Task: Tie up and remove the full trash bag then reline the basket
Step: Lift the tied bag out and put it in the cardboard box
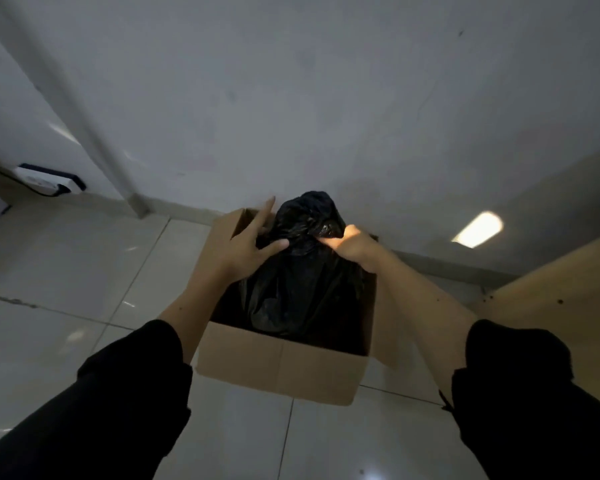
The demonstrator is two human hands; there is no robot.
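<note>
Trash bag (pixel 291 289), black and gathered at its neck, stands in a cardboard box (pixel 284 368) on the tiled floor (pixel 66 265).
Right hand (pixel 352 245) grips the neck; left hand (pixel 248 245) touches it, fingers (pixel 262 216) spread and relaxed.

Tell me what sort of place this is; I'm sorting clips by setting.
Probably an indoor room corner in a home or office: glossy tiled floor, plain white wall with a skirting strip, and a cardboard box serving as the bin, holding a black trash bag.
</note>
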